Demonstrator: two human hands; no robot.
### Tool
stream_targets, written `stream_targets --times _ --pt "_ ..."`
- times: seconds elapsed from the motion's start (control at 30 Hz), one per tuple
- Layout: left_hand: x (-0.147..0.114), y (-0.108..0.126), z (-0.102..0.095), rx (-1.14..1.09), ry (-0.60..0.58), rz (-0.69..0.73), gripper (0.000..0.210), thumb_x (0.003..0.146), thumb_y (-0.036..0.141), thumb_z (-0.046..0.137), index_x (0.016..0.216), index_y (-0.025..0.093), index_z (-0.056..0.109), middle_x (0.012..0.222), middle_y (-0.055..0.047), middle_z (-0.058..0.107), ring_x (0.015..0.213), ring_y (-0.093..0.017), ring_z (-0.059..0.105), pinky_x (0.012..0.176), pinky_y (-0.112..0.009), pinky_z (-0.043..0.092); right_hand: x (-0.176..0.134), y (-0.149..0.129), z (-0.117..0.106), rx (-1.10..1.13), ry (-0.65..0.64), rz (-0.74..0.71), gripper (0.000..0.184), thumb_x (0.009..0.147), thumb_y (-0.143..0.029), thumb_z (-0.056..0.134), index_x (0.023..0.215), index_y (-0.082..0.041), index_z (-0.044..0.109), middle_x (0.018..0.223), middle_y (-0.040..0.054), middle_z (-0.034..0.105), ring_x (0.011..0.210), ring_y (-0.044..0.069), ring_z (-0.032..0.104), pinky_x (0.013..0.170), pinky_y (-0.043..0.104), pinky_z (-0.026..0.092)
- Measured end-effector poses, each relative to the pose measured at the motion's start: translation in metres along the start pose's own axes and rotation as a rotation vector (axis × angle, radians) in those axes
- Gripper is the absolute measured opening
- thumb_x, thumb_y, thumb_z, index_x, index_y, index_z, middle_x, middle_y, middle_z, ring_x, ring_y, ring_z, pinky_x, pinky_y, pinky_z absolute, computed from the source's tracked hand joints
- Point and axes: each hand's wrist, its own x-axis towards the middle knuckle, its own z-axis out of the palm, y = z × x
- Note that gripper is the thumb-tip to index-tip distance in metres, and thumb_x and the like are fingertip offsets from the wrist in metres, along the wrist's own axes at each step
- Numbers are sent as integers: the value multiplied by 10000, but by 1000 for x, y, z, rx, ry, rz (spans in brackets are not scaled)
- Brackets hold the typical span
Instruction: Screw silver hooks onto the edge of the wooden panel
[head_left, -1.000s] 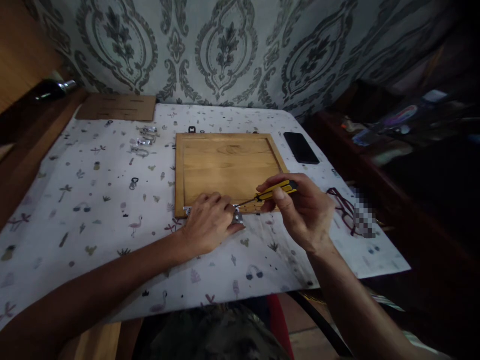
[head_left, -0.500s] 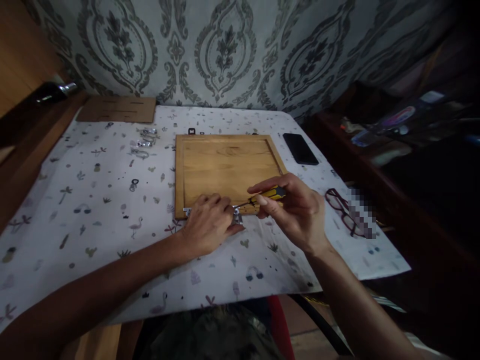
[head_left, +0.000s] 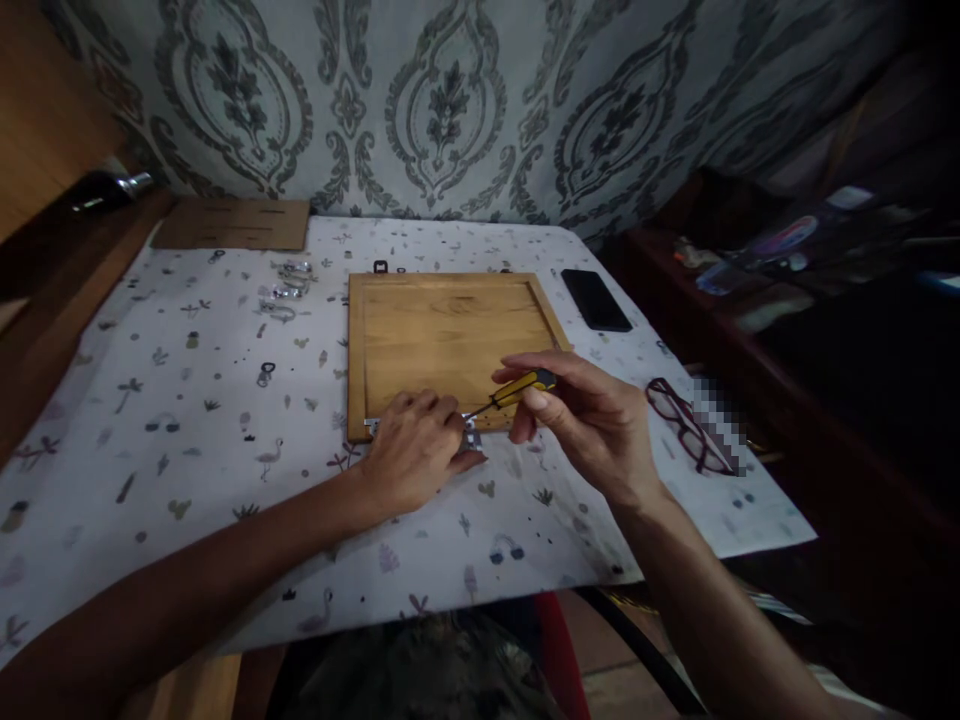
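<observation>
A framed wooden panel [head_left: 450, 330] lies flat on the table, with a silver metal hinge [head_left: 471, 438] along its near edge. My left hand [head_left: 416, 450] is closed over the hinge and that edge, covering most of the metal; its thumb presses from the near side. Between the thumb and fingers of my right hand [head_left: 592, 415] is a yellow and black screwdriver [head_left: 521, 388], tilted down to the left. Its thin shaft reaches the hinge beside my left fingertips. Whether the tip sits in a screw is too small to tell.
The patterned white tablecloth [head_left: 202, 470] carries several small metal pieces [head_left: 289, 280] to the left and a cardboard piece [head_left: 232, 224] at the back. On the right lie a black phone [head_left: 596, 299] and dark red glasses [head_left: 686, 425]. A plastic bottle [head_left: 795, 240] is beyond the table.
The screwdriver's handle is angled a little higher, and my right fingers have shifted on it. My left hand stays in place on the hinge.
</observation>
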Motion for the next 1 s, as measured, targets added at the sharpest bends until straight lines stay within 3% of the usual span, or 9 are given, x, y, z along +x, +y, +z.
stream_targets --times 0.1,0.2,0.4,0.53,0.63,0.83,1.0 --pt "0 0 1 -6 14 -1 366 932 507 676 929 144 721 957 -84 710 993 -269 640 802 -375 452 2 -1 3 -32 98 -4 251 840 -430 788 907 -200 713 952 39 745 464 67 587 397 206 520" --pt "0 0 0 -16 -3 -11 370 927 508 682 942 141 727 953 -82 714 986 -267 645 802 -376 455 3 0 4 18 99 21 289 811 -429 816 851 -201 643 880 28 759 469 78 587 404 203 527" --pt "0 0 -2 -13 -19 -14 379 919 514 688 946 139 729 939 -81 710 978 -270 649 799 -378 463 4 -3 -5 32 -32 28 303 890 -446 735 1103 -230 727 943 26 758 503 75 644 514 227 593" --pt "0 0 -1 -22 -19 -9 395 927 524 673 962 135 726 957 -84 710 985 -268 646 802 -374 463 4 -4 -1 0 57 -12 234 813 -408 820 884 -200 740 894 19 744 424 47 562 392 197 500" --pt "0 0 -1 -28 -16 -10 399 929 527 669 973 134 723 965 -86 710 987 -267 644 814 -379 463 4 -3 1 28 80 14 250 805 -397 829 822 -194 683 845 13 744 440 54 565 385 185 485" --pt "0 0 0 -31 -26 -15 386 927 517 675 963 136 723 966 -79 706 988 -275 643 803 -387 455 3 -3 -8 44 -86 20 306 903 -419 728 1138 -224 720 961 31 757 530 76 654 528 226 579" --pt "0 0 -1 -28 -52 -27 413 931 535 659 978 130 723 974 -81 706 1011 -281 641 821 -390 455 4 -3 -4 5 4 -33 211 833 -395 805 893 -200 752 853 9 734 443 53 580 430 200 509"
